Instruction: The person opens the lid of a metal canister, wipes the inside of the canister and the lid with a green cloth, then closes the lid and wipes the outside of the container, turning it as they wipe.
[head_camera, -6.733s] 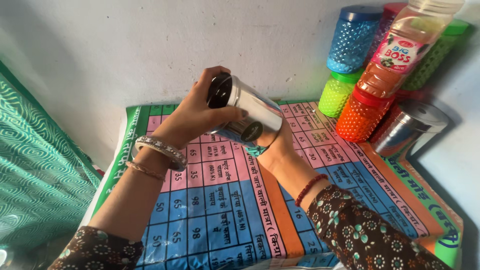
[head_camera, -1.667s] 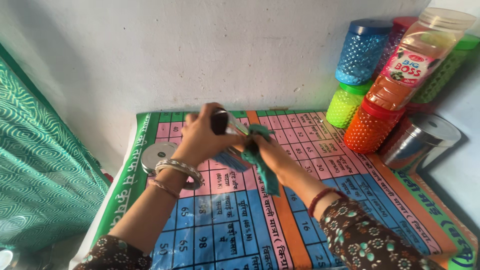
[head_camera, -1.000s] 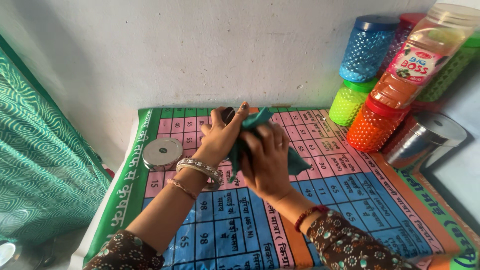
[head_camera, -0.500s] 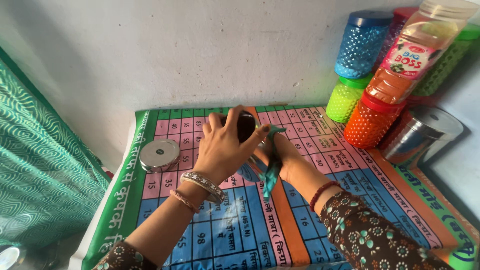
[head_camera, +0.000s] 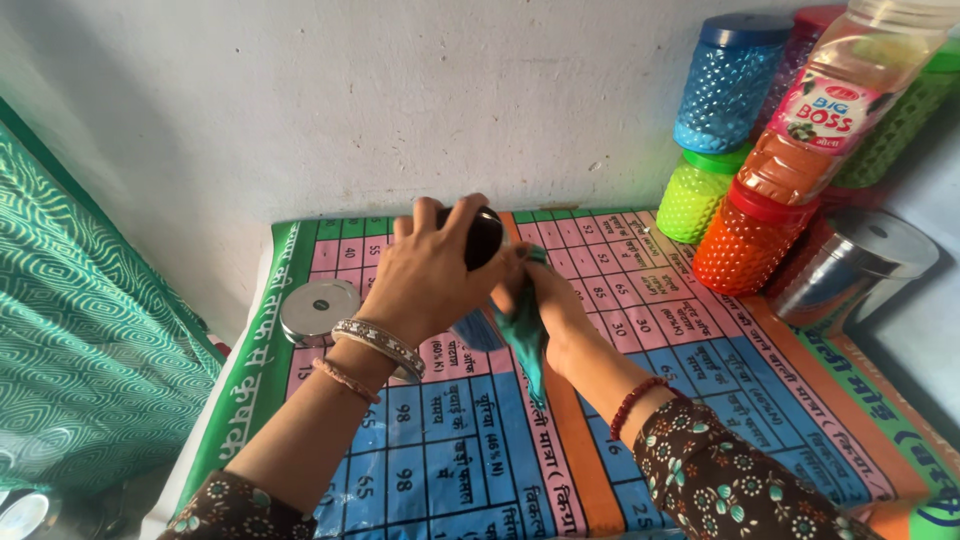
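Steel tin (head_camera: 480, 240) sits in my left hand (head_camera: 430, 280), lifted just above the printed sheet (head_camera: 620, 330) that covers the surface. My fingers wrap over the top of it and close firmly round its body, so little more than its dark open mouth and a sliver of shiny wall shows past my knuckles. My right hand (head_camera: 545, 305) is pressed against the side of the tin with a teal cloth (head_camera: 522, 325) bunched in its closed fingers; the loose end of the cloth hangs down toward the sheet. The two hands touch each other around the tin.

To the left, near the sheet's green border, the round steel lid (head_camera: 320, 308) lies flat, well apart from the tin. Against the wall on the right stand stacked dimpled plastic jars: a blue jar (head_camera: 722, 85) on top of a light green jar (head_camera: 690, 200), and an orange jar (head_camera: 745, 245) beside them with a clear bottle (head_camera: 840, 90) leaning across. Just beside the orange jar another steel canister (head_camera: 850, 270) lies tilted with its lid on. Green patterned fabric (head_camera: 80, 340) hangs at the far left.
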